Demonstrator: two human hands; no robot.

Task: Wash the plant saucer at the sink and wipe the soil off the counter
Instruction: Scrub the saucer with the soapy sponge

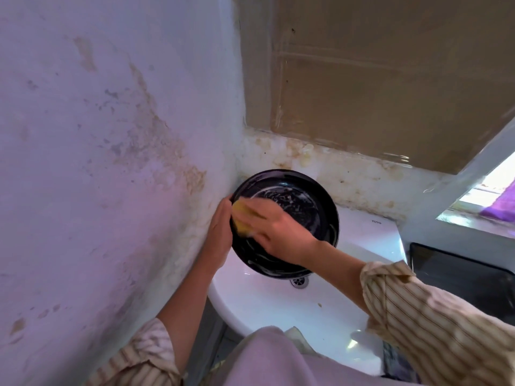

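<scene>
A round black plant saucer [303, 201], streaked with white suds, is held tilted above the white sink [278, 305]. My left hand [220, 232] grips its left rim from outside. My right hand [278, 229] lies across the saucer's inside and presses a yellow sponge [242, 215] against its left inner wall. Most of the sponge is hidden under my fingers. The sink's drain [299, 282] shows just below the saucer.
A stained wall [111, 162] stands close on the left. Cardboard [390, 79] covers the wall behind the sink. A black tray-like object [459, 277] lies to the right of the sink. A purple cloth [501, 204] sits on the window ledge at far right.
</scene>
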